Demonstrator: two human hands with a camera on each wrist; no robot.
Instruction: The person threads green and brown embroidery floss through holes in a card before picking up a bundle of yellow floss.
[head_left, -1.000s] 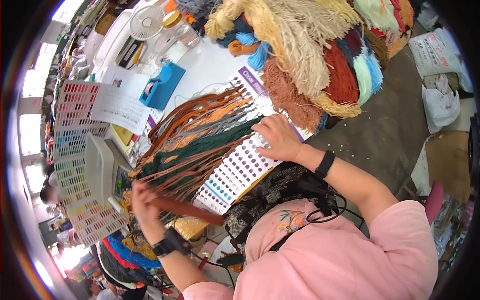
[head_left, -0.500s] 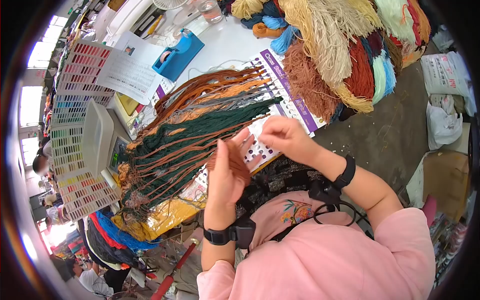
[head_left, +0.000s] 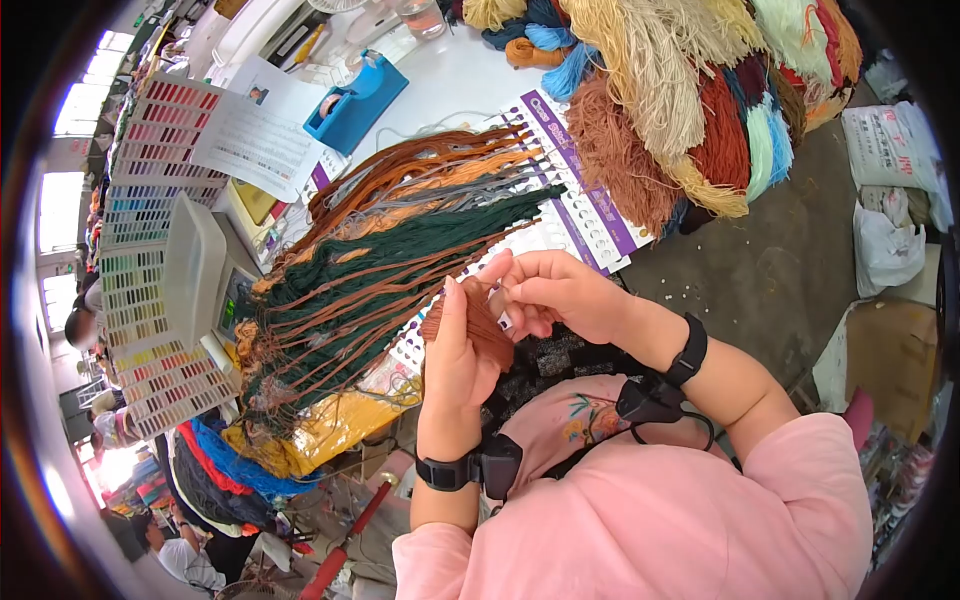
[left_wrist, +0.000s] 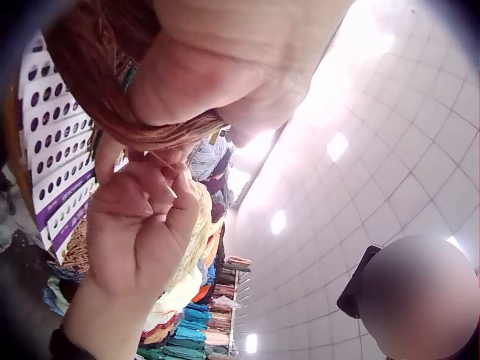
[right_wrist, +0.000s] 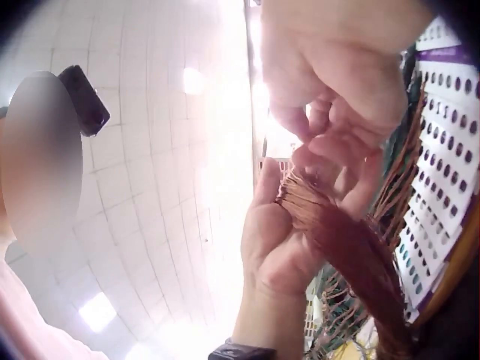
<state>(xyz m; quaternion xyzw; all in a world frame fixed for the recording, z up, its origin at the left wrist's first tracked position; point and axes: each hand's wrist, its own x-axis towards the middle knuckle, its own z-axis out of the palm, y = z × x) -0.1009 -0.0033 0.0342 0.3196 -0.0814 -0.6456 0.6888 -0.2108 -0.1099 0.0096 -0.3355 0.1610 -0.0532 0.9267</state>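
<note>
A skein of brown embroidery thread (head_left: 482,330) is looped over my left hand (head_left: 452,360), whose thumb and fingers hold it. In the right wrist view the strands of the skein (right_wrist: 341,236) hang down across the left palm. My right hand (head_left: 580,295) meets the left at the fingertips, its fingers curled. In the left wrist view, the right hand (left_wrist: 135,232) pinches a fine strand just beneath the skein (left_wrist: 86,67). Below both hands lies a white card with rows of punched holes (head_left: 408,345), with green, brown, grey and orange threads (head_left: 350,290) tied along it.
A blue tape dispenser (head_left: 357,100) and a printed sheet (head_left: 260,130) sit at the back. Heaped yarn hanks (head_left: 650,100) cover the far right of the table. On the left stand a grey scale (head_left: 205,270) and a colour chart (head_left: 140,280).
My left hand has come from the lower left with the brown skein to the middle. The right hand has left the card, and its fingers have met the left hand's at the skein.
</note>
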